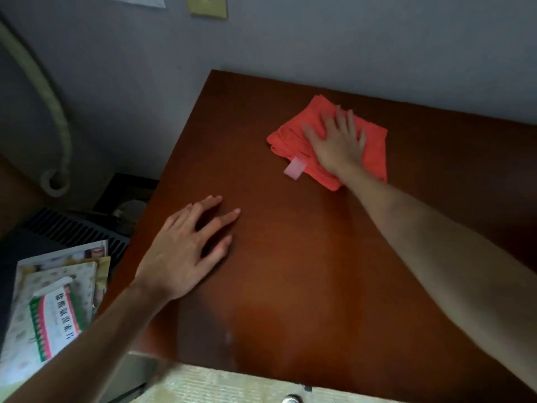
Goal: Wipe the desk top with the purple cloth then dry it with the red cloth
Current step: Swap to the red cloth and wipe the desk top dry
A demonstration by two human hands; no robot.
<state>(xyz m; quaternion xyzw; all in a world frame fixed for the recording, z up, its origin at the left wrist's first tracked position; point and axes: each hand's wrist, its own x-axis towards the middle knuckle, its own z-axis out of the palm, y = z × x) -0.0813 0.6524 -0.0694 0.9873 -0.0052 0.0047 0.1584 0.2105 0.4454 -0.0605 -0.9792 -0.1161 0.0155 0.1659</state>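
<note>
Head view: drying is in hand. Right hand (337, 141) presses the folded red cloth (369, 146) flat, fingers spread, at the far right of the table (290, 257). Left hand (186, 245) rests open, near left. Purple cloth unseen. Next, likely sweeping strokes over the remaining top.

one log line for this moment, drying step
phase: drying | right hand: flat on red cloth, far side of desk top | left hand: flat on bare desk | purple cloth: not visible
</note>
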